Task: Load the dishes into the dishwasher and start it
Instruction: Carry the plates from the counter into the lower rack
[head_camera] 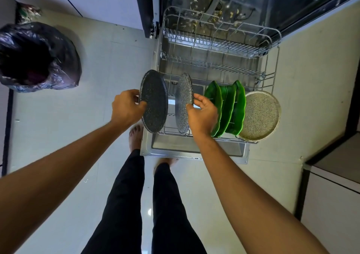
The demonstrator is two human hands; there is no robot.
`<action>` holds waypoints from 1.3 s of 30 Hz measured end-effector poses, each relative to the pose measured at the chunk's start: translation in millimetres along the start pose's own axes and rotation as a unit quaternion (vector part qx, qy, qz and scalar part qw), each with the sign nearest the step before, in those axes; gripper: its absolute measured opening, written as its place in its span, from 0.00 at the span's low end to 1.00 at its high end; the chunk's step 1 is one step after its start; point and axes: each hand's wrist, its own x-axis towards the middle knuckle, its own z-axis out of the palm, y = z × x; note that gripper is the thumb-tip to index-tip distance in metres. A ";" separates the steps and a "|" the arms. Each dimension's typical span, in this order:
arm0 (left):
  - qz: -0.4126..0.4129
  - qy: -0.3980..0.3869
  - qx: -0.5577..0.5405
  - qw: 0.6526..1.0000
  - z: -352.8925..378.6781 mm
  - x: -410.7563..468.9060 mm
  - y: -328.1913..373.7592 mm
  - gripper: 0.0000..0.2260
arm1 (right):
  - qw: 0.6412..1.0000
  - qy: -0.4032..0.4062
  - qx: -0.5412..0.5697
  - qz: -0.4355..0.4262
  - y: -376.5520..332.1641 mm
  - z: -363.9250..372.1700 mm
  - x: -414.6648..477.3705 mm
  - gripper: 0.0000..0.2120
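dark plate: upright on edge at the near left corner of the lower rack, gripped at its left rim by the left hand, thumb on the speckled face, fingers curled behind. cannot tell whether seated between the prongs or only hovering over them. just beside it, to the right, a grey speckled plate, also on edge, pinched at its right rim by the right hand, fingers curled over the edge, lower edge down among the wires. further right in the same row, green dishes standing close together, then a pale speckled plate leaning at the far right end.

probably stoneware or melamine, hard to say which; stiff in either case, no flex to allow for. likely fairly heavy for the size if ceramic, and brittle: prone to chipping at the rim when knocked against a neighbour or dropped onto wire. looks matt rather than glossy, so fair grip when dry, slicker if wet or greasy. best taken at the rim, on the upper half, thumb on one face and fingers on the other, as here, leaving the lower edge free to find a slot. worth lowering slowly, with a gap kept from the grey speckled plate.

lower rack drawn out over the open dishwasher door; upper rack behind it.
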 end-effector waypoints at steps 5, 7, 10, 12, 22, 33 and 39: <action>0.012 -0.042 -0.014 0.999 13.0 6.5 1.4 0.15 | 1.000 0.018 0.009 0.002 5.7 0.9 -4.1 0.16; 0.013 -0.057 -0.011 0.998 20.3 11.3 2.3 0.14 | 1.000 0.016 0.006 -0.006 7.9 4.1 -5.2 0.16; 0.015 -0.059 0.002 0.998 31.8 17.1 0.5 0.14 | 1.000 0.008 0.006 -0.002 11.4 10.8 -5.3 0.17; 0.013 -0.048 0.007 0.999 37.5 19.0 -1.5 0.13 | 1.000 0.007 0.004 -0.003 13.2 15.4 -2.6 0.17; 0.042 -0.034 0.029 0.998 40.3 19.2 -10.9 0.14 | 0.997 0.050 0.048 -0.023 10.3 9.1 2.3 0.16; 0.033 -0.042 0.021 0.998 40.1 20.7 -12.8 0.15 | 0.995 0.018 0.004 -0.094 15.6 18.3 -11.1 0.17; 0.032 -0.045 0.025 0.998 38.5 19.0 -11.0 0.16 | 0.979 -0.016 -0.072 -0.189 6.5 27.9 -23.9 0.17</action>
